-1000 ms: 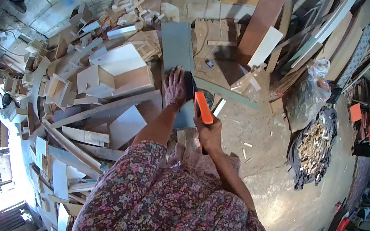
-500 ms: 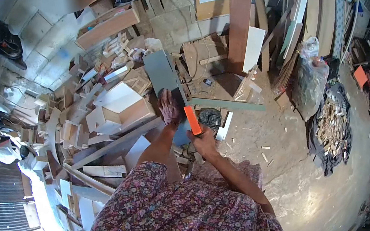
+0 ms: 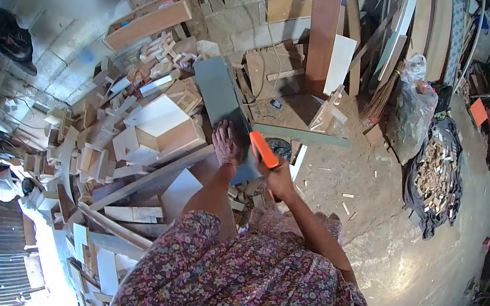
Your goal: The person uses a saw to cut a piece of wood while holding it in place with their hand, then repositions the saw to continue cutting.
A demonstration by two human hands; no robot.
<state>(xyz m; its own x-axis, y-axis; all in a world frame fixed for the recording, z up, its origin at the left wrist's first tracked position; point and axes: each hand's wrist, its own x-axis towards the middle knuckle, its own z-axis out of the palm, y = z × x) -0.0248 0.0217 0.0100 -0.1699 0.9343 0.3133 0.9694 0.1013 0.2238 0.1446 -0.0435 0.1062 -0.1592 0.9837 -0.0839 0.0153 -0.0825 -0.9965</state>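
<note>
A long grey-green board [image 3: 220, 87] lies at an angle in front of me. My left hand [image 3: 229, 143] rests flat on its upper face, with the fingers spread. Beside the board's right edge, my right hand [image 3: 279, 178] is wrapped round an orange-and-black hand tool [image 3: 265, 151]. Its orange body points toward the board, and a dark lower end shows under the hand. The exact kind of tool cannot be made out, nor whether it touches the board.
Wood offcuts and a white-sided open box [image 3: 164, 123] crowd the left. A green strip [image 3: 304, 135] lies ahead on the floor. Tall planks [image 3: 322, 38] lean at the back. To the right are a filled plastic bag [image 3: 411, 117] and a black sack of wood scraps [image 3: 436, 170].
The orange tool has tilted and turned in my right hand, showing more of its side and its dark lower end. My left hand stays on the board. The view has shifted slightly.
</note>
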